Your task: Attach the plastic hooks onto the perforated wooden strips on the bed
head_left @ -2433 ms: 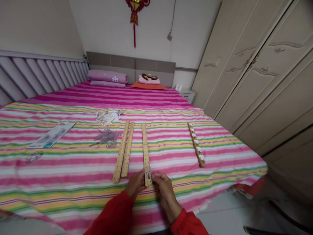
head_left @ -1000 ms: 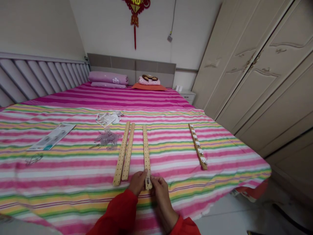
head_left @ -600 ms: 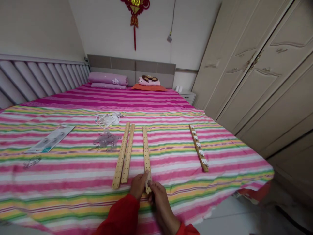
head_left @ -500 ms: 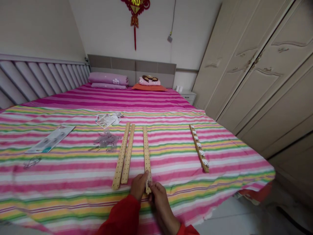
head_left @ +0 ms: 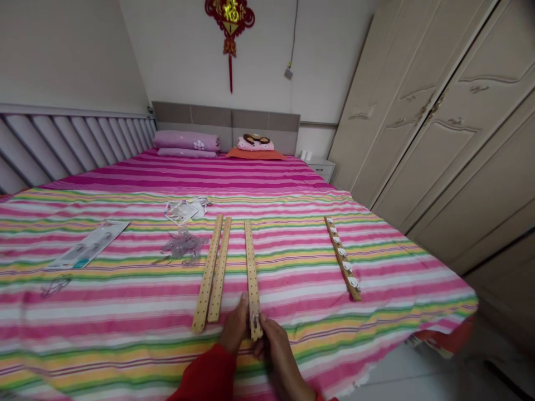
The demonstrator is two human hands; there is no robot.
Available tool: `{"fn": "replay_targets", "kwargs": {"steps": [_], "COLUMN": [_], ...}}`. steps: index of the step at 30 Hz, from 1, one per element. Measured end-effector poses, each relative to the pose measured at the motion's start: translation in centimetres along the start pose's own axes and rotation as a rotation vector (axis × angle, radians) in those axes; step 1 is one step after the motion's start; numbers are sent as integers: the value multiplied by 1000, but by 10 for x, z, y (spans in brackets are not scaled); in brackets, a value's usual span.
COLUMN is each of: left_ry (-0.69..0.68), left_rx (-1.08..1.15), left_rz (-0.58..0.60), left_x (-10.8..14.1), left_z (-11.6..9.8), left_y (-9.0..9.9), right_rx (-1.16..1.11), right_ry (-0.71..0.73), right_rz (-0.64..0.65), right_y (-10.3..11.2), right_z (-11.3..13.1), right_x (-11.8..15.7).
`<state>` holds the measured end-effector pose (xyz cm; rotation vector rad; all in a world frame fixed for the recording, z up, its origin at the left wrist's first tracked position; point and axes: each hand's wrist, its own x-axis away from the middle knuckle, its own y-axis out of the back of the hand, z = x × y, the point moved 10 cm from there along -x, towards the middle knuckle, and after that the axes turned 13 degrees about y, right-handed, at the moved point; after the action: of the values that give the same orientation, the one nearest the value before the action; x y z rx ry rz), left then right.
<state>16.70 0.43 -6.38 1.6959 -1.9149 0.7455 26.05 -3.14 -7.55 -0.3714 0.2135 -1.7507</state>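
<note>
A narrow pale wooden strip with rows of small holes (head_left: 252, 267) lies lengthwise in front of me. Near its close end sits a small clear hook piece with a metal part (head_left: 255, 319). My left hand (head_left: 234, 327) is closed at the strip's left edge, its thumb upright alongside and its other fingers mostly hidden. On the opposite edge, my right hand (head_left: 276, 346) grips the strip by the hook piece, thumb against the side and fingers curled below. Two more perforated strips, one (head_left: 208, 275) and another (head_left: 219, 273), lie side by side to the left.
A wooden strip bearing several white hooks (head_left: 341, 253) lies to the right. Leftward are a heap of clear hooks (head_left: 183, 245), torn packaging (head_left: 187, 210), a blister card (head_left: 88, 245) and thin wire pieces (head_left: 56, 285). All rest on a striped bedsheet (head_left: 137, 312).
My left thumb has come off the hook piece to the strip's left side. My right thumb has moved to the right edge. The view has tilted slightly upward.
</note>
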Motion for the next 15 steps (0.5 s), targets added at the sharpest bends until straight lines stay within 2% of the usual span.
{"fn": "replay_targets", "kwargs": {"steps": [3,8,11,15], "left_ry": [-74,-184,-188,-111], "left_rx": [-55,-31,9,35], "left_rz": [38,-85,-92,-5], "left_x": [0,-9,-12,-7], "left_z": [-4,-9,-11,-12], "left_y": [-3,12,13,6], "right_rx": [-5,-34,-65,-58], "right_ry": [13,21,14,-32], "right_rz": [19,39,29,58], "right_y": [-2,-5,-5,-7], "right_z": [2,1,0,-6], "right_x": [-2,-10,-16,-23]}}
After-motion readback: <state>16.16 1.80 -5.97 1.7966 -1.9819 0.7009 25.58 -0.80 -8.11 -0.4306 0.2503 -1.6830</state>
